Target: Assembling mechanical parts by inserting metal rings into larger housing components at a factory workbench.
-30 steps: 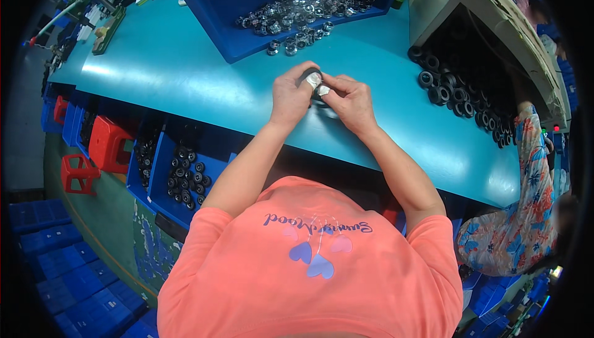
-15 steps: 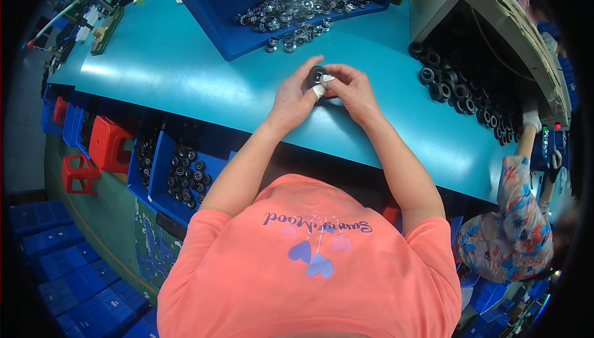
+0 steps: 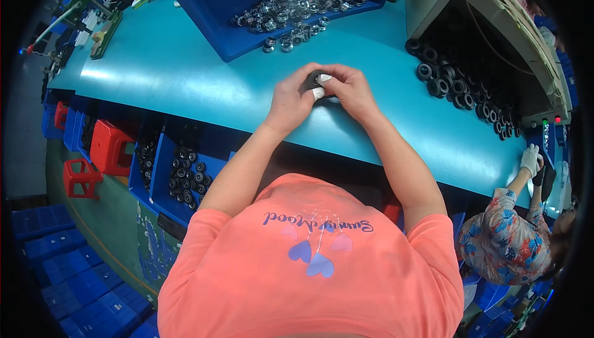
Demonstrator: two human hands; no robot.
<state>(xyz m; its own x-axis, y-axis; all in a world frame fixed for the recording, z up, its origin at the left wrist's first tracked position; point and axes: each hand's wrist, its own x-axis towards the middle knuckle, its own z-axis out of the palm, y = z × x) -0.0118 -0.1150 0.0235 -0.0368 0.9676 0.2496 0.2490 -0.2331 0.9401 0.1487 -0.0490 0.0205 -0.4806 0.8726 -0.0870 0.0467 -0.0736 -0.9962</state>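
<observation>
Head camera: the left of two wide fisheyes worn side by side on my head. Looks steeply down past my shirt (image 3: 377, 270) at my left hand (image 3: 289, 100) and right hand (image 3: 352, 93), above mid-frame. Shirt nearest, filling the lower middle; teal bench (image 3: 185, 59) beyond, its edge bowed. Corners black.

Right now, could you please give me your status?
Left fingers and right fingers both gripping one black round part. Blue bin beyond, apart from them. Nothing visibly in the way.

Round part (image 3: 313, 80) between hands (image 3: 292, 104), over table (image 3: 185, 72)
</observation>
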